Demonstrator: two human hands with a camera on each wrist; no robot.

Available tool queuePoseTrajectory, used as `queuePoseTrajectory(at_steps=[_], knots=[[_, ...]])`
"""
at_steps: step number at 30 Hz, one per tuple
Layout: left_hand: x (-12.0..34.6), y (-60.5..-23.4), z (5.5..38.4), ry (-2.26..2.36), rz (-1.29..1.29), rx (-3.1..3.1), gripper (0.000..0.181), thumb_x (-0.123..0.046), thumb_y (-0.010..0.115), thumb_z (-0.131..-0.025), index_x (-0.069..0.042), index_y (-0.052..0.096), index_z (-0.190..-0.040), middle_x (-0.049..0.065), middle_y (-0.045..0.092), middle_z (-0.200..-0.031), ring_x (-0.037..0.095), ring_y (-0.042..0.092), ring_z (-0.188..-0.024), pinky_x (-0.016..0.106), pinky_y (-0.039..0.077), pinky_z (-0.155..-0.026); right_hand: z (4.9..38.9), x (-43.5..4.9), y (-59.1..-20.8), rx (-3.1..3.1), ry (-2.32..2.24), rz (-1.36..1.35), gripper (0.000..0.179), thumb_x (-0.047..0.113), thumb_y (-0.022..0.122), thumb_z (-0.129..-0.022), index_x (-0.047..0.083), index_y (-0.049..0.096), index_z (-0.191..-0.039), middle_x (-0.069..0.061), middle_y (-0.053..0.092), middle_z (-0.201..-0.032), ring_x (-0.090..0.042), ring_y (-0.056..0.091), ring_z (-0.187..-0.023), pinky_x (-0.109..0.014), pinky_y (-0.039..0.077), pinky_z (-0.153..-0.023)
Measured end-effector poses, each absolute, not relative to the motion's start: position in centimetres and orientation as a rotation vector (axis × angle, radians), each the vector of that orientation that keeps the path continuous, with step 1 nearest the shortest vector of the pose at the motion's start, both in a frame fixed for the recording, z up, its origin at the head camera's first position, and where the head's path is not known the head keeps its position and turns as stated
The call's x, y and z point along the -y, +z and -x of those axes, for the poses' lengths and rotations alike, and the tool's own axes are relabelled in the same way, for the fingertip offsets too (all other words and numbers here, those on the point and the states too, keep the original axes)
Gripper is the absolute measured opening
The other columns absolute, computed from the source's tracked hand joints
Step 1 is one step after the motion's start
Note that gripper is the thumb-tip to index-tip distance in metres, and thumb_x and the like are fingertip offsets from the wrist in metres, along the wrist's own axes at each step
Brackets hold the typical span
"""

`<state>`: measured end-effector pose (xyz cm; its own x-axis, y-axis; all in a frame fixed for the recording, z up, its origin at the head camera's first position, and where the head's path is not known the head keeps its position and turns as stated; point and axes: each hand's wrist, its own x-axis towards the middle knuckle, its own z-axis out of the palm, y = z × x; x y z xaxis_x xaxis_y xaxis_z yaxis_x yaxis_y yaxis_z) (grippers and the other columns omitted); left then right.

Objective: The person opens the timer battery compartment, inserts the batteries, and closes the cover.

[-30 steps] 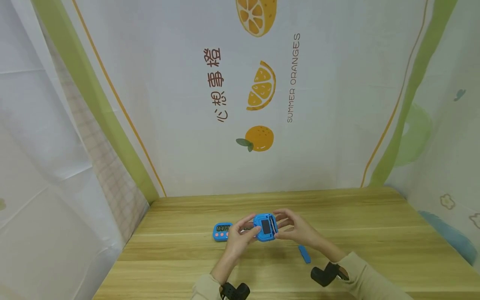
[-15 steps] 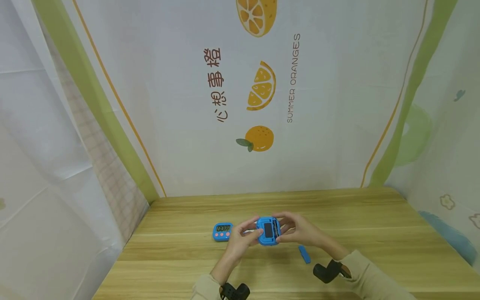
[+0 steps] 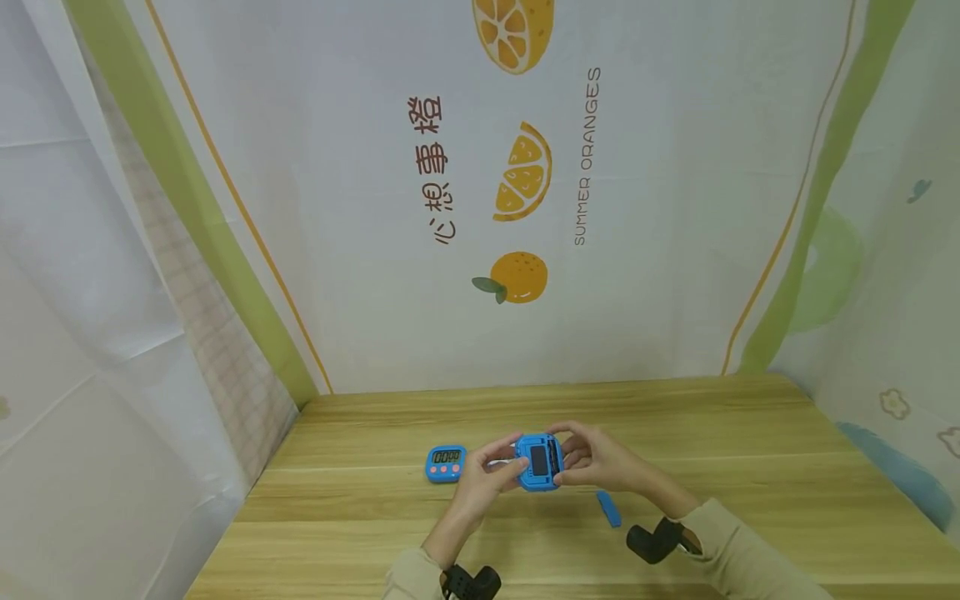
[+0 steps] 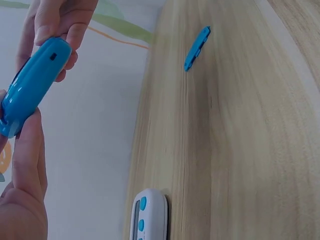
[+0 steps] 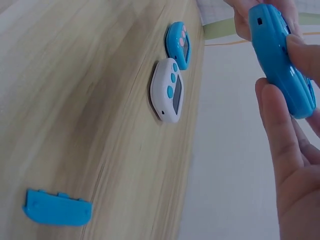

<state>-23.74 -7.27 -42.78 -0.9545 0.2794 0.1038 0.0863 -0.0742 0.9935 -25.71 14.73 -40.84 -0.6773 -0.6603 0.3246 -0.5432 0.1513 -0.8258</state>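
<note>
A blue digital timer (image 3: pixel 538 467) is held above the table, its back turned up toward the head view. Its battery compartment lies uncovered along the right side; what is inside is too small to make out. My left hand (image 3: pixel 480 485) pinches the left side, with the thumb on the back. On the right edge, my right hand (image 3: pixel 603 463) grips with thumb and fingers. Both wrist views show the timer edge-on, the held timer (image 5: pixel 281 60) tilted between the hands. A loose blue battery cover (image 3: pixel 609 508) lies on the table below the right hand.
Another blue timer (image 3: pixel 446 464) with pink buttons rests on the table (image 3: pixel 360 517) to the left. Beside it is a white timer (image 5: pixel 167 91) with blue buttons, mostly hidden by my left hand in the head view. A printed curtain (image 3: pixel 637 317) hangs behind the table.
Both hands have shifted the held timer slightly right and toward me, and its back now faces the head view more squarely. The light streak in the compartment has darkened. The battery cover stays put.
</note>
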Motion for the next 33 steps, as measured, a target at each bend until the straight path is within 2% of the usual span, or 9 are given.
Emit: queuePoseTrajectory(at_steps=[12,19,25,29,33], knots=[[7.1,-42.7,23.6,2.183,-0.439,-2.068,0.047,-0.016,0.064,-0.082,-0.001,0.050,-0.124,0.013,0.050,-0.099,0.015,0.058,-0.079,0.033,0.053,-0.072,25.6,-14.4,-41.2,-2.312,-1.531,1.224,0.052,0.004,0.063,-0.081,0.000,0.031,-0.123,-0.013,0.052,-0.085,-0.015,0.057,-0.071,-0.027,0.053,-0.062],[6.9,-42.3,23.2,2.203,-0.401,-2.077,0.043,-0.011,0.063,-0.082,-0.001,0.051,-0.123,0.010,0.051,-0.096,0.014,0.058,-0.077,0.035,0.053,-0.071,25.7,-14.3,-41.5,-2.314,-1.565,1.165,0.053,0.008,0.065,-0.080,0.001,0.035,-0.124,-0.014,0.056,-0.087,-0.017,0.061,-0.073,-0.026,0.054,-0.064],[6.8,-40.7,22.2,2.223,-0.408,-2.086,0.041,-0.004,0.061,-0.083,0.005,0.050,-0.122,0.009,0.053,-0.091,0.016,0.059,-0.077,0.032,0.054,-0.070,25.8,-14.6,-41.2,-2.366,-1.533,1.198,0.049,0.009,0.060,-0.084,-0.003,0.037,-0.125,-0.019,0.060,-0.097,-0.025,0.061,-0.086,-0.028,0.053,-0.072],[6.9,-40.4,22.1,2.223,-0.378,-2.112,0.041,-0.004,0.060,-0.083,0.005,0.050,-0.122,0.012,0.053,-0.095,0.017,0.059,-0.080,0.032,0.053,-0.071,25.7,-15.2,-40.9,-2.406,-1.493,1.189,0.042,0.010,0.056,-0.087,-0.005,0.040,-0.123,-0.022,0.058,-0.101,-0.030,0.059,-0.091,-0.031,0.052,-0.076],[7.1,-40.4,22.1,2.242,-0.353,-2.130,0.041,-0.006,0.060,-0.083,0.003,0.050,-0.122,0.015,0.052,-0.099,0.014,0.059,-0.079,0.030,0.053,-0.071,25.8,-16.1,-41.5,-2.485,-1.419,1.168,0.036,0.014,0.055,-0.089,-0.006,0.047,-0.117,-0.018,0.058,-0.101,-0.023,0.059,-0.089,-0.029,0.051,-0.074]])
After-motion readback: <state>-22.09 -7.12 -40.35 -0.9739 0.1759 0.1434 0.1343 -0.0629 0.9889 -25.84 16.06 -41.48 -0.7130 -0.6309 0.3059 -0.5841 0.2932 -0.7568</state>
